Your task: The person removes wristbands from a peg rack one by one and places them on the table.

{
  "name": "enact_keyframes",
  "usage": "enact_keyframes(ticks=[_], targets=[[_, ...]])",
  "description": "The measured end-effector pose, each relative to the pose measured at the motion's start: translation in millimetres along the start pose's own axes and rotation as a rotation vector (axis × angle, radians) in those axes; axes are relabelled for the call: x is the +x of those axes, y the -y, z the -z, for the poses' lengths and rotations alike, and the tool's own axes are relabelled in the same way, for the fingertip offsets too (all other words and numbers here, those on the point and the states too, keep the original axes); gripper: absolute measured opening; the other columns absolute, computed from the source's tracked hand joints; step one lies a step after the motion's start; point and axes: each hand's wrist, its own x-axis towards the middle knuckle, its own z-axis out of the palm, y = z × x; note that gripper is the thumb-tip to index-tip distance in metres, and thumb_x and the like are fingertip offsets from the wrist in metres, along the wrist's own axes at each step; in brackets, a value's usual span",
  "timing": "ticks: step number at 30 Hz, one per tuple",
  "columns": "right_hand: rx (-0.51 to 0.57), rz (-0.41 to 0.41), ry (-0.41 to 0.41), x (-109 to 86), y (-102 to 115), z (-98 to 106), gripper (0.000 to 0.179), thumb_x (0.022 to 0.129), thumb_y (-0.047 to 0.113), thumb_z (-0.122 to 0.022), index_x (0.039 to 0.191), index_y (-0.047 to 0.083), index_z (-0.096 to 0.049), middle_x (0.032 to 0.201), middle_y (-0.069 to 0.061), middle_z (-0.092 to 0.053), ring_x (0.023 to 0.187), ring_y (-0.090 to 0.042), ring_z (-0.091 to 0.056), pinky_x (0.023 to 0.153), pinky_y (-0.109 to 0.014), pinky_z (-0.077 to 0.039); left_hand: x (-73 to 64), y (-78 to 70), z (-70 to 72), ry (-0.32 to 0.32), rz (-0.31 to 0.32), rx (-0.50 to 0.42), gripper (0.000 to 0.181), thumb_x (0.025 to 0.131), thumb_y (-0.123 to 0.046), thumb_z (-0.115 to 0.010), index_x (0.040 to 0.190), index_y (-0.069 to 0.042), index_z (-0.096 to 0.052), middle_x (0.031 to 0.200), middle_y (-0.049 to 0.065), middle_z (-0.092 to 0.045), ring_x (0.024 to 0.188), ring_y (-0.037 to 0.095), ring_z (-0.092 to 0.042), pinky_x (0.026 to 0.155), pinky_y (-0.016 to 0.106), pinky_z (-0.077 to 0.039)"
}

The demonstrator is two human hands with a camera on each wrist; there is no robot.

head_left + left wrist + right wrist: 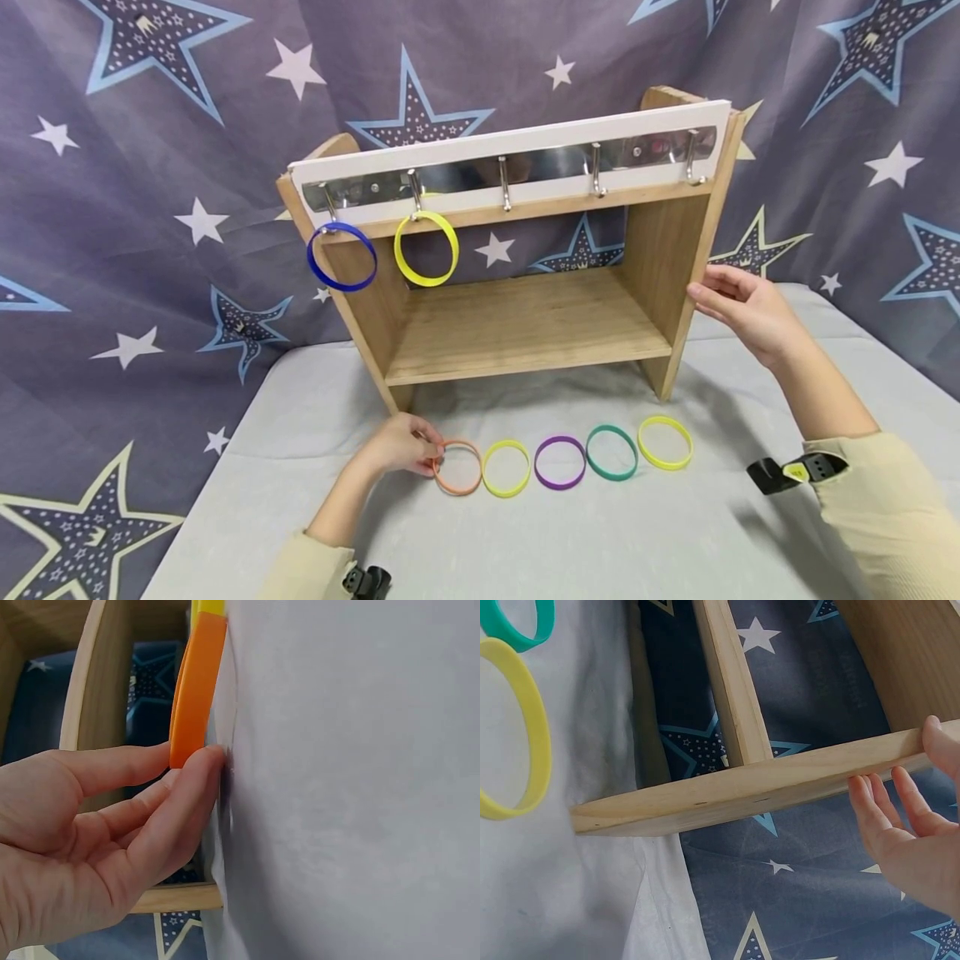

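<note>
My left hand (405, 443) pinches the near-left edge of an orange silicone wristband (458, 490) on the table. In the left wrist view, thumb and forefinger meet at the end of that orange wristband (196, 690). A wooden shelf (525, 329) carries a white rail with a metal strip of several hooks (504, 183). From the leftmost hook hangs a blue wristband (342, 288); a yellow wristband (426, 282) hangs from the second. My right hand (753, 317) holds the shelf's right side board (727, 784), thumb at its front edge and fingers against its outer face.
Right of the orange band, a yellow wristband (506, 495), a purple wristband (559, 487), a green wristband (612, 477) and another yellow wristband (665, 465) lie in a row on the grey cloth (570, 550). A star-patterned curtain (247, 100) hangs behind the shelf.
</note>
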Motion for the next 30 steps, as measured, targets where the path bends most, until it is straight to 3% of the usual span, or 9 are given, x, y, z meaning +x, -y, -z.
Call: enact_keyframes(ticks=[10, 17, 21, 26, 30], targets=[[0.005, 0.002, 0.009, -0.2, 0.5, 0.8, 0.027, 0.091, -0.003, -0.059, 0.104, 0.020, -0.062, 0.091, 0.011, -0.068, 0.086, 0.001, -0.065, 0.078, -0.011, -0.056, -3.5, -4.5, -5.6, -0.112, 0.053, 0.117, 0.007, 0.083, 0.004, -0.065, 0.087, 0.009, -0.068, 0.073, 0.015, -0.071, 0.059, 0.014, -0.066, 0.060, 0.031, -0.062], [0.005, -0.007, 0.003, -0.3, 0.9, 0.5, 0.027, 0.091, -0.002, -0.060, 0.106, 0.020, -0.060, 0.092, 0.012, -0.067, 0.086, 0.002, -0.065, 0.078, -0.010, -0.056, -7.4, -9.7, -6.0, -0.141, 0.062, 0.160, 0.005, 0.082, 0.004, -0.065, 0.083, 0.008, -0.068, 0.069, 0.015, -0.070, 0.056, 0.013, -0.064, 0.057, 0.030, -0.062], [0.003, 0.000, 0.008, 0.5, 1.2, 0.3, 0.027, 0.090, -0.002, -0.060, 0.105, 0.020, -0.061, 0.092, 0.011, -0.068, 0.086, 0.002, -0.065, 0.078, -0.010, -0.056, -10.0, -12.5, -2.6, -0.160, 0.025, 0.212, 0.007, 0.080, 0.002, -0.065, 0.085, 0.006, -0.069, 0.070, 0.015, -0.070, 0.056, 0.012, -0.063, 0.055, 0.027, -0.059], [0.000, 0.006, 0.012, 0.9, 1.1, -0.1, 0.027, 0.090, -0.003, -0.059, 0.104, 0.020, -0.062, 0.092, 0.012, -0.069, 0.086, 0.002, -0.065, 0.078, -0.010, -0.056, -13.3, -17.2, 4.1, -0.207, -0.072, 0.341, 0.008, 0.078, -0.005, -0.067, 0.084, -0.002, -0.070, 0.071, 0.009, -0.070, 0.063, 0.012, -0.063, 0.056, 0.021, -0.049], [0.002, 0.005, 0.013, 0.3, 1.1, 0.1, 0.027, 0.090, -0.003, -0.059, 0.104, 0.020, -0.062, 0.092, 0.012, -0.068, 0.086, 0.002, -0.065, 0.078, -0.010, -0.056, -18.1, -24.7, 8.8, -0.245, -0.144, 0.389, 0.007, 0.079, -0.009, -0.069, 0.085, -0.006, -0.071, 0.075, 0.004, -0.070, 0.068, 0.009, -0.060, 0.059, 0.022, -0.048]])
